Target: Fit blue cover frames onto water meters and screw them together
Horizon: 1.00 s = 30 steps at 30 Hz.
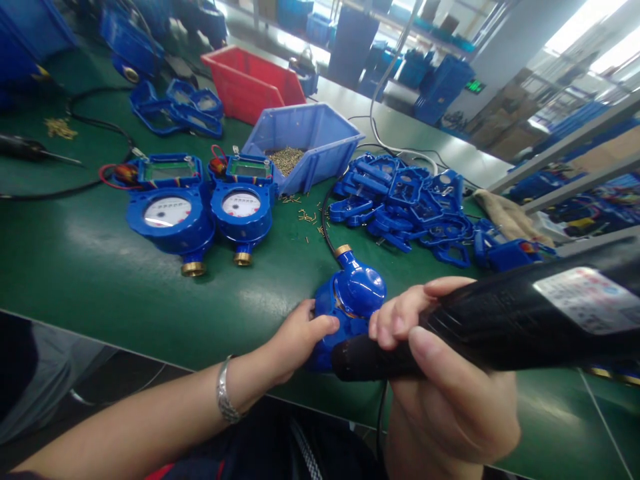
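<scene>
A blue water meter [361,288] with a brass threaded end lies turned over on the green bench near its front edge. My left hand [300,337] is wrapped round its near left side, thumb on top. Wrapped in the fingers of my right hand [450,387] is a black electric screwdriver [505,317], its nose pointing left over the meter. Whether the screwdriver's tip touches the meter is hidden. To the left stand two more water meters, one [170,217] beside the other [243,210], both dial up with small circuard boards and wires showing at the top.
Loose brass screws [307,217] are scattered before a blue bin [325,153] holding many more. Behind it is a red bin [245,80]. A pile of blue plastic covers [400,200] occupies the right. Another screwdriver [30,148] and black cables lie at the left.
</scene>
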Each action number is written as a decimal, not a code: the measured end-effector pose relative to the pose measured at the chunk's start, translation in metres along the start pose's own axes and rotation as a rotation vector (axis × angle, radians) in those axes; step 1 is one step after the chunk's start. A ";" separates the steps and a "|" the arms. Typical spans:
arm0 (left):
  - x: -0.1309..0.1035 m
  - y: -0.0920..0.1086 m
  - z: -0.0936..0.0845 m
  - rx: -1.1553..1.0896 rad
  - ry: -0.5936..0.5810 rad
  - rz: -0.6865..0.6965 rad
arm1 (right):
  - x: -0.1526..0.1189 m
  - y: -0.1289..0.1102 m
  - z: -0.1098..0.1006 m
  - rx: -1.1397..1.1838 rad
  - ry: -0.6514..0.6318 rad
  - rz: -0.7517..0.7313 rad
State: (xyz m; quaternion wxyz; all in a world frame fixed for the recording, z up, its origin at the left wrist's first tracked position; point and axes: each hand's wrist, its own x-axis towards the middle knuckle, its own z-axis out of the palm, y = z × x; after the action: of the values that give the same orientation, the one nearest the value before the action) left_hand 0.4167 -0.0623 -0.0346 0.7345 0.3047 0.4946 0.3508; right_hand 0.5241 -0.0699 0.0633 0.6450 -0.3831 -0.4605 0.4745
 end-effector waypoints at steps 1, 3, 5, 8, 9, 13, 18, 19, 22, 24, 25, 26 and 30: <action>0.000 0.000 -0.002 0.033 -0.017 0.008 | 0.000 0.000 0.000 -0.005 -0.004 0.001; 0.001 0.005 -0.009 0.245 -0.063 0.068 | 0.001 0.000 -0.001 -0.010 -0.009 0.004; 0.007 0.016 -0.020 0.650 -0.051 0.191 | 0.002 0.000 -0.002 0.000 -0.017 0.006; 0.030 0.038 -0.036 1.096 0.167 0.344 | 0.003 0.000 -0.002 0.015 -0.041 0.005; 0.040 0.046 -0.040 1.142 0.243 0.375 | 0.003 0.000 -0.002 0.016 -0.042 0.004; 0.085 0.062 -0.045 1.283 0.450 0.444 | 0.002 0.000 -0.002 0.027 -0.031 -0.009; 0.121 0.062 -0.045 1.376 0.499 0.427 | 0.000 0.000 -0.005 0.044 -0.035 -0.005; 0.125 0.062 -0.046 1.382 0.503 0.418 | 0.000 0.000 -0.005 0.044 -0.033 -0.006; 0.129 0.064 -0.050 1.375 0.510 0.408 | 0.000 -0.001 -0.006 0.050 -0.031 -0.008; 0.124 0.066 -0.050 1.352 0.492 0.430 | 0.000 0.000 -0.006 0.057 -0.032 -0.010; 0.118 0.066 -0.049 1.335 0.469 0.450 | 0.000 0.000 -0.006 0.059 -0.032 -0.010; 0.110 0.067 -0.047 1.316 0.435 0.475 | 0.001 0.000 -0.007 0.059 -0.033 -0.012; 0.059 0.065 -0.031 1.243 0.208 0.603 | 0.001 0.001 -0.007 0.051 -0.040 -0.009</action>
State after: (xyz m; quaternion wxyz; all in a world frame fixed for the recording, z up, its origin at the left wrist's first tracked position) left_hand 0.3896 0.0261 -0.0232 0.2434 0.7573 0.5652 0.2186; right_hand 0.5309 -0.0694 0.0609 0.6475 -0.3548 -0.4628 0.4906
